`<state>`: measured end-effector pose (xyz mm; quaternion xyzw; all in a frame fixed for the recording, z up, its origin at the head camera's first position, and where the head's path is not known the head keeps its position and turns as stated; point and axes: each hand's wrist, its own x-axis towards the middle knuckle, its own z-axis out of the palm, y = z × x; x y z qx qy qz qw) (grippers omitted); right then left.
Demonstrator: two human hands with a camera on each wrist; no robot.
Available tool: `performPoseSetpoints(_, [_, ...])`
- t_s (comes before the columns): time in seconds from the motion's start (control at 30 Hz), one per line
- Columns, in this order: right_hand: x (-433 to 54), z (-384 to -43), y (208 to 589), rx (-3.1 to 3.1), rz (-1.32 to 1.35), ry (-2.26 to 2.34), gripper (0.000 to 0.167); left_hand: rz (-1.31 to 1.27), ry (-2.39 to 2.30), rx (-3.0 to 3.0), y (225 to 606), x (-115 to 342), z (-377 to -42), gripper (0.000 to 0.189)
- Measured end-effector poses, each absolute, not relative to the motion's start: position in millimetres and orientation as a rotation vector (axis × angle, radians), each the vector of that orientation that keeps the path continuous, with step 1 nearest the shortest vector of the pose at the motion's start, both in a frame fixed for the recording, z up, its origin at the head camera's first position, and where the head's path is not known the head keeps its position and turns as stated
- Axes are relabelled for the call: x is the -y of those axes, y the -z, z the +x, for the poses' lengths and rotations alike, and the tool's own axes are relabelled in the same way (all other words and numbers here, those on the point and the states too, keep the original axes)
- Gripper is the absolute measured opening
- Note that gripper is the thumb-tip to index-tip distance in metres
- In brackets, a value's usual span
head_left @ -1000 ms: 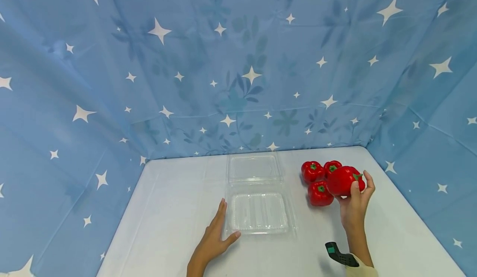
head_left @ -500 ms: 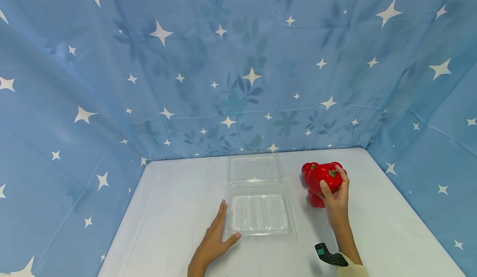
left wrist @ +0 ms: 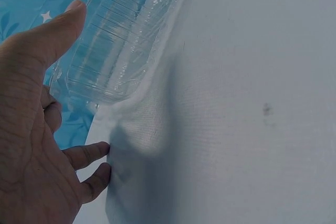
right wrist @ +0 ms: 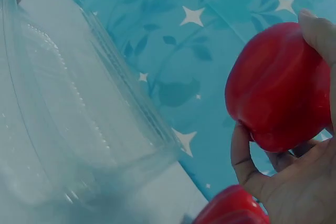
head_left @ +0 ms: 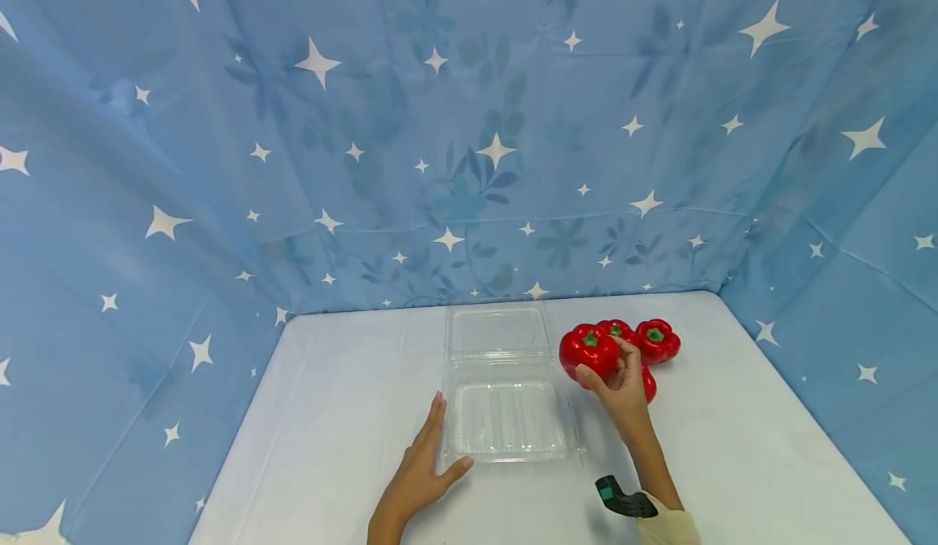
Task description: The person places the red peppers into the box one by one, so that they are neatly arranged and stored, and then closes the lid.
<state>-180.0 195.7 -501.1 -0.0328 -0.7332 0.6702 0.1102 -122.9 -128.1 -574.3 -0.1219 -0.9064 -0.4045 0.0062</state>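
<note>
My right hand (head_left: 623, 390) grips a red bell pepper (head_left: 589, 351) with a green stem, thumb on the near side and fingers round the right. In the right wrist view the bell pepper (right wrist: 281, 87) is raised beside the clear plastic container (right wrist: 79, 103). On the table the hinged clamshell container (head_left: 509, 419) lies spread, its lid (head_left: 501, 331) flat behind the base. My left hand (head_left: 418, 472) rests at the container's left edge, thumb and fingers spread. The left wrist view has that hand (left wrist: 37, 119) next to the container wall (left wrist: 115, 40).
Several more red bell peppers stand at the right: one at the back right (head_left: 657, 340), one partly covered behind the held one (head_left: 618, 329), one partly behind my right hand (head_left: 648, 384). The white table (head_left: 330, 398) meets a blue star-patterned curtain (head_left: 469, 121) on its back and sides.
My right hand has carried the bell pepper leftward from above the other peppers to near the container's right side. My left hand has stayed at the container's left edge.
</note>
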Motion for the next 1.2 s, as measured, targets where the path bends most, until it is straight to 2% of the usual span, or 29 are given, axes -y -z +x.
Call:
performPoseSetpoints(0.27, [-181.1,-185.9,507.4,2.275,0.112,-1.950,0.074,-0.394,1.270,2.832,573.1,128.0,-122.5,0.096])
performPoseSetpoints(0.6, [-164.4,-194.4,523.1,2.362,0.287,-2.014,0.054,-0.388,1.269,2.824,572.7,128.1,-123.3,0.096])
performPoseSetpoints(0.83, [-152.8,-196.0,531.1,2.414,0.362,-2.075,0.051,-0.361,1.283,2.835,573.1,127.7,-122.7,0.096])
performPoseSetpoints(1.0, [-143.0,-197.5,535.5,2.433,0.315,-2.125,0.048,-0.363,1.264,2.826,574.0,127.2,-122.9,0.097])
performPoseSetpoints(1.2, [-130.7,-200.4,542.1,2.472,0.106,-2.244,0.052,-0.346,1.257,2.825,575.6,126.5,-123.3,0.097])
